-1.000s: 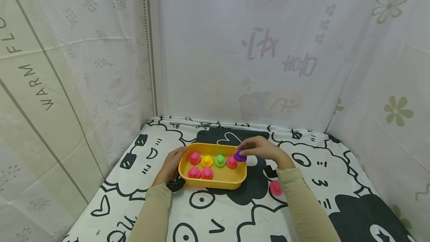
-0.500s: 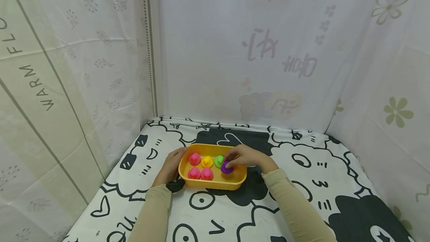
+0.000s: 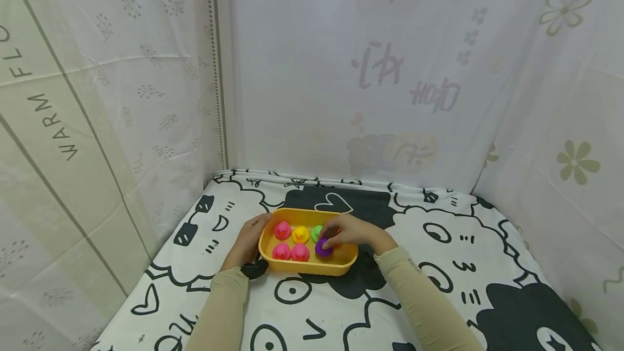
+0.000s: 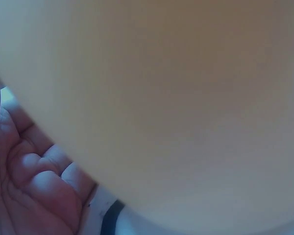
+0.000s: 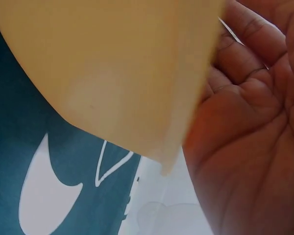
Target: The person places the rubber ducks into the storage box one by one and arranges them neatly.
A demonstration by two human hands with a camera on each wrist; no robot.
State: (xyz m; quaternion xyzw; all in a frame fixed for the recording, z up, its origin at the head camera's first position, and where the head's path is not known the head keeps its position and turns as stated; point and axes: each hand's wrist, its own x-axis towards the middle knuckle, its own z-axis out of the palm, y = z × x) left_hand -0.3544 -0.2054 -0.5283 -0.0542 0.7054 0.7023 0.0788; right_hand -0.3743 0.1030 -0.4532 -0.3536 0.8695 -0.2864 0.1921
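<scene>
My left hand [image 3: 248, 240] holds the left end of a yellow plastic tray [image 3: 307, 268]; in the left wrist view its palm [image 4: 34, 181] lies beside the blurred tray wall [image 4: 186, 98]. Over the tray's right half, my right hand [image 3: 348, 229] pinches a purple toy duck [image 3: 323, 248]. The purple duck is low inside, just right of a front pink duck [image 3: 300, 252]. Another pink duck [image 3: 281, 251] sits at front left. Behind them stand a pink duck [image 3: 283, 230], a yellow duck [image 3: 300, 234] and a partly covered green duck [image 3: 316, 232]. The right hand mostly hides what sits beyond the green one.
The tray rests on a black-and-white cartoon cloth [image 3: 292, 307]. Pale printed curtains [image 3: 341, 96] rise at the back and both sides. A dark wrist strap piece [image 3: 254, 270] sits by the left wrist, near the tray's front left corner.
My right hand has carried the purple duck leftward and down from the tray's right rim into it. A pink duck on the cloth is now hidden by the right forearm. The left hand stayed put.
</scene>
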